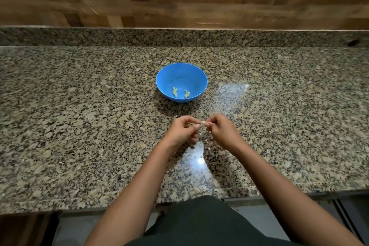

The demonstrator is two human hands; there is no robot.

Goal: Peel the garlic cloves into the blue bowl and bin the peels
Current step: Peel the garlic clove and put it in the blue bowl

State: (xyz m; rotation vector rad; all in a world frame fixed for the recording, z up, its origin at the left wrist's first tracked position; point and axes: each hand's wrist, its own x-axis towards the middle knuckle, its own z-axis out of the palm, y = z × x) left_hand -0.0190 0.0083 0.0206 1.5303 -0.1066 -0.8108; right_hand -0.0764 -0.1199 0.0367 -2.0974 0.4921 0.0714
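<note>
A blue bowl (191,75) stands on the speckled granite counter (79,116), with several pale peeled garlic cloves (180,93) lying in its near side. Just in front of the bowl, my left hand (182,132) and my right hand (222,131) meet above the counter. Between their fingertips they pinch one small garlic clove (203,123), of which only a pale end shows. Small bits of peel (206,140) lie on the counter under the hands.
A raised granite ledge (179,37) and a wooden wall (179,2) close off the back. The counter's front edge (99,203) runs just before my body. No bin is in view.
</note>
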